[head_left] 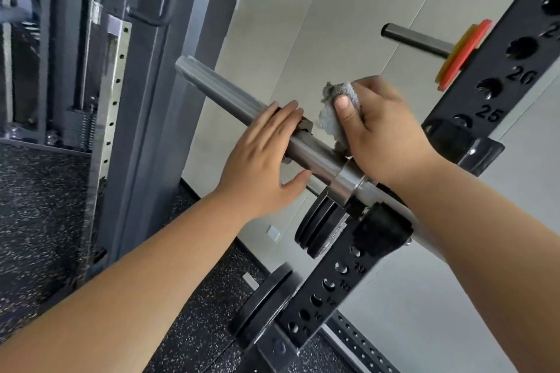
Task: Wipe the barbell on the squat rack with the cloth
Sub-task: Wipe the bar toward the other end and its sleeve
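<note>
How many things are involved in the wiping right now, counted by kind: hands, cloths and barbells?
Hands: 2, the left hand resting on the bar and the right hand gripping the cloth
Cloth: 1, the grey cloth
Barbell: 1, the barbell on the rack
Total: 4

The black rack (pixel 497 68) upright, its holes numbered 20 and 25, carries the barbell (pixel 218 91) in a black hook (pixel 385 227). A peg (pixel 415 39) higher up holds a red plate (pixel 463 54); black plates (pixel 318 227) hang lower down. Beneath lies a speckled rubber floor (pixel 36 206).
</note>
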`<state>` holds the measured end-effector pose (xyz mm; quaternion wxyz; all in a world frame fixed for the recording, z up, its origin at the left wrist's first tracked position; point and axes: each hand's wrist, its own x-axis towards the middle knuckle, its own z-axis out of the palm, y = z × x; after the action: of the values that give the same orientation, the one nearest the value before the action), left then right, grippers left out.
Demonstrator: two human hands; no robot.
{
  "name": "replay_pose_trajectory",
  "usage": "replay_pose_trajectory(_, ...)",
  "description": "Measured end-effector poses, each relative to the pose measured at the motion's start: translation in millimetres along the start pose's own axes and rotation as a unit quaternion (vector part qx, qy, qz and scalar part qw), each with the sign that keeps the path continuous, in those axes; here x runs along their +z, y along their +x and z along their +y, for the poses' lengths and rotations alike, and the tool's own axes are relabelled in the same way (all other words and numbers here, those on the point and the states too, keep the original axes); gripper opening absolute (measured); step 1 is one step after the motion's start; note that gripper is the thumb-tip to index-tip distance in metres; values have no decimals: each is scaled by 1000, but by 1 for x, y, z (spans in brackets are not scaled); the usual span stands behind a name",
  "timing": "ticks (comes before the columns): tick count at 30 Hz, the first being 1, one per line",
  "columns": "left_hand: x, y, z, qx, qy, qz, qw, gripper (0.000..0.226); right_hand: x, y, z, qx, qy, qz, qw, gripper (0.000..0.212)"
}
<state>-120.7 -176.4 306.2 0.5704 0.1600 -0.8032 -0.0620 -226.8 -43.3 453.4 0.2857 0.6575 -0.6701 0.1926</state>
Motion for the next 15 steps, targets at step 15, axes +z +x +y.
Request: replay_pose_trajectory(15,-13,17,-15,27,57,-52,997,88,-20,-24,-15,26,-97,-226,969,46)
